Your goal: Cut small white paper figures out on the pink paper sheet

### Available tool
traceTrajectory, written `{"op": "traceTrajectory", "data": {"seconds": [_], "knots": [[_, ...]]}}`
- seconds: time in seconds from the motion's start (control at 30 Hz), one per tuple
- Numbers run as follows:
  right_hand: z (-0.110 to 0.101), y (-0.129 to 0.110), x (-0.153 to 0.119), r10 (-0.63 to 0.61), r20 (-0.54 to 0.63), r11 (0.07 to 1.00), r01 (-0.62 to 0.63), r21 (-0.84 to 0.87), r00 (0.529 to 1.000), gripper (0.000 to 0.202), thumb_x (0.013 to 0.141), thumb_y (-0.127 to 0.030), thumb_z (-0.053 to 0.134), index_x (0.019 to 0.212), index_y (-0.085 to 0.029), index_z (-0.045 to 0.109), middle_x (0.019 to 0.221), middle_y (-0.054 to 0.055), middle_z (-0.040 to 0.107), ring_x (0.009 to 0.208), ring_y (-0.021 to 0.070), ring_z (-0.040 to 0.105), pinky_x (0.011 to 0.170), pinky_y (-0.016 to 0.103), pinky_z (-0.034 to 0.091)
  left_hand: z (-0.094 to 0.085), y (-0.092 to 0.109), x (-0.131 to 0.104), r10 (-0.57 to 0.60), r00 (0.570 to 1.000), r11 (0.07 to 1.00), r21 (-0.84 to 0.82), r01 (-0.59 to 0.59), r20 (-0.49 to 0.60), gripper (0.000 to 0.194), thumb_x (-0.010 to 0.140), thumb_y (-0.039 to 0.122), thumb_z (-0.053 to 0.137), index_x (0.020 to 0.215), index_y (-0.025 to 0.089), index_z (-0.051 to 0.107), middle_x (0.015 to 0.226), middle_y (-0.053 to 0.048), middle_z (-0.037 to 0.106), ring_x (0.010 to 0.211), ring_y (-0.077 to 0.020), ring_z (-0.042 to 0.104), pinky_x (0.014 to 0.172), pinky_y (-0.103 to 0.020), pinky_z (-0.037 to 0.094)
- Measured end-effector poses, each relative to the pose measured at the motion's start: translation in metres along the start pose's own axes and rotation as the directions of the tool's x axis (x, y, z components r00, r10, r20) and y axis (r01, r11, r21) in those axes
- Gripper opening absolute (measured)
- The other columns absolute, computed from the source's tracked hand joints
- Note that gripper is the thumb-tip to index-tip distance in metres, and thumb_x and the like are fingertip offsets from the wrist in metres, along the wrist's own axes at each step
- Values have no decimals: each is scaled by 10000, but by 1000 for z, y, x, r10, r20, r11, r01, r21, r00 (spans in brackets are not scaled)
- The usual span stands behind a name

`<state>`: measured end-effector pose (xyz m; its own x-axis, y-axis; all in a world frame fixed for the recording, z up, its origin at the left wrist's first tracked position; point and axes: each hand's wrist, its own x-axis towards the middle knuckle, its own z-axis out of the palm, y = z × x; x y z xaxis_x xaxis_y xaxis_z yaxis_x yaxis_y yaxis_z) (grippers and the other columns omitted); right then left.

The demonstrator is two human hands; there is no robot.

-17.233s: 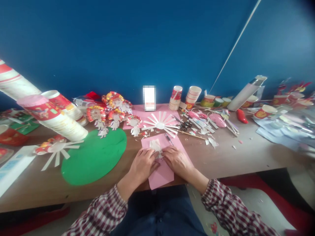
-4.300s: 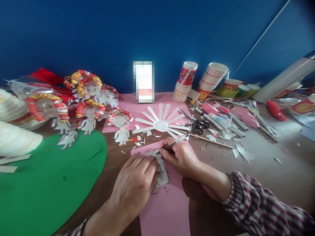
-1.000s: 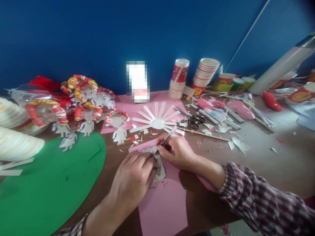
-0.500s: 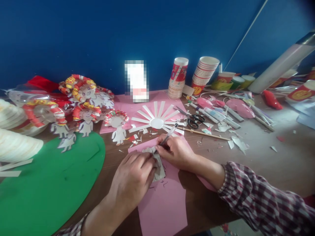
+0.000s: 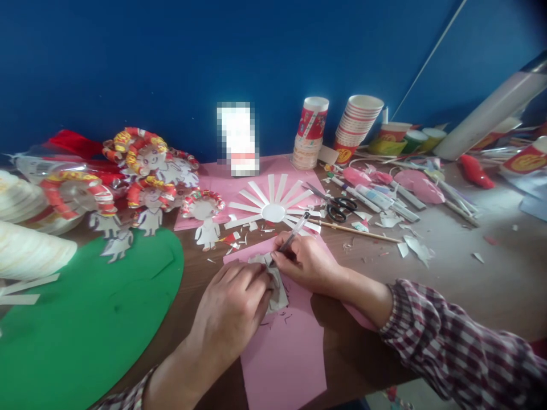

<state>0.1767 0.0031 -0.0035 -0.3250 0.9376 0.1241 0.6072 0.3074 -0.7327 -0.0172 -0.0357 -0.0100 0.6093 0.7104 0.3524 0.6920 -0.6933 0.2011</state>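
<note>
My right hand point(image 5: 305, 265) is closed around a pen point(image 5: 298, 228), its clear barrel leaning up and its tip down at a small greyish-white paper piece point(image 5: 278, 293). Curled over that piece is my left hand point(image 5: 235, 299), its fingers pressing it against a pink paper sheet point(image 5: 284, 359). The left fingertips are partly hidden. Small dark pen strokes mark the pink sheet just below the white piece. Beyond my hands lies a white cut-paper ring of strips point(image 5: 273, 213), spread out like rays. Cut-out paper figures point(image 5: 208, 234) stand to its left.
A green board point(image 5: 141, 319) covers the left side. Black-handled scissors point(image 5: 339, 208), a wooden stick point(image 5: 363, 232) and markers point(image 5: 371, 196) lie on the right among paper scraps. Stacked paper cups point(image 5: 359, 122) stand near the blue wall point(image 5: 273, 51). Red-and-yellow rings point(image 5: 141, 148) sit at left.
The view has shifted very slightly. Both hands stay at the white piece, with the pen in almost the same position.
</note>
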Motion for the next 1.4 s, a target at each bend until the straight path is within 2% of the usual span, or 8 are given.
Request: {"op": "traceTrajectory", "data": {"seconds": [0.63, 0.9, 1.17, 1.4], "knots": [[-1, 1, -1, 0, 13, 1000, 0, 14, 1000, 50, 818, -214, 547, 774, -192, 555, 552, -54, 521, 512, 98, 433, 535, 222, 305, -1, 1, 1, 1, 1000, 1000, -3, -1, 9, 144, 902, 175, 558, 984, 174, 677, 1022, -72, 692, 905, -259, 610, 770, -430, 514], [-1, 2, -1, -8, -34, 999, 10, 47, 999, 104, 829, -224, 531, 731, -189, 538, 559, -51, 511, 512, 93, 450, 530, 213, 316, 0, 0, -1, 14, 1000, 1000, 16, -14, 13, 151, 885, 169, 586, 1013, 171, 666, 1022, -74, 685, 914, -263, 604, 783, -435, 514], [-1, -2, -2, 9, 5, 1000, -9, 22, 1000, 50, 817, -204, 546, 772, -190, 565, 563, -49, 523, 521, 99, 432, 525, 222, 291, -2, 1, 1, 8, 1000, 1000, 15, -8, 20, 144, 895, 168, 571, 996, 172, 674, 1015, -79, 688, 901, -265, 607, 774, -442, 522], [-1, -1, -2, -12, -8, 1000, 12, 21, 1000, 53, 815, -206, 543, 765, -193, 551, 571, -46, 527, 526, 100, 440, 528, 217, 300, -1, 1, 0, 8, 1000, 1000, 14, -8, 13, 140, 899, 176, 566, 979, 180, 680, 1013, -78, 690, 907, -262, 611, 786, -442, 526]]}}
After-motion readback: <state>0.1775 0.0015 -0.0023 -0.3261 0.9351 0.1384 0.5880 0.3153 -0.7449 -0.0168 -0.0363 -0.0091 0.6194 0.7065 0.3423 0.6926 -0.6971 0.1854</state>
